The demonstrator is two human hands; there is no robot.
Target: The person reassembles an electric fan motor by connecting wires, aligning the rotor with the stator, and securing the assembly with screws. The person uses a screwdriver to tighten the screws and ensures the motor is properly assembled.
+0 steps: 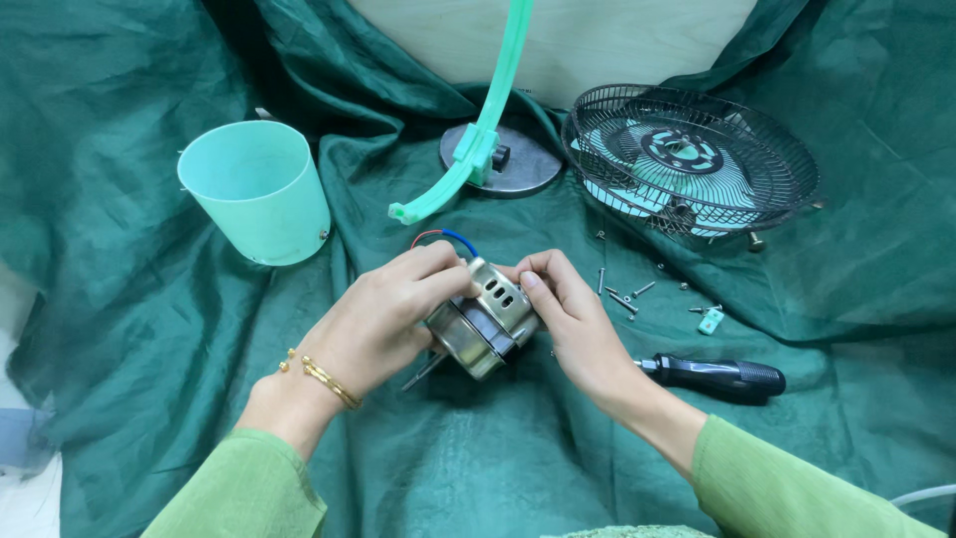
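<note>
Both green sleeves [249, 488] reach in; left hand [383, 314] and right hand [573, 319] pinch the metal fan motor [485, 321] above the cloth-covered bench [498, 458]. A slip could drop it onto the loose screws [622, 297].

A dark green cloth [498, 458] covers everything. The fan motor [485, 319] is silvery metal, with a red and a blue wire [445, 236]. The cup-shaped housing [257, 189] is pale mint, and the curved bracket [488, 125] a brighter mint green. The fan guard [697, 159] is black wire over pale mint blades. The screwdriver [717, 377] has a black handle. Both sleeves [249, 488] are light green, and the bangle [324, 377] gold.
</note>
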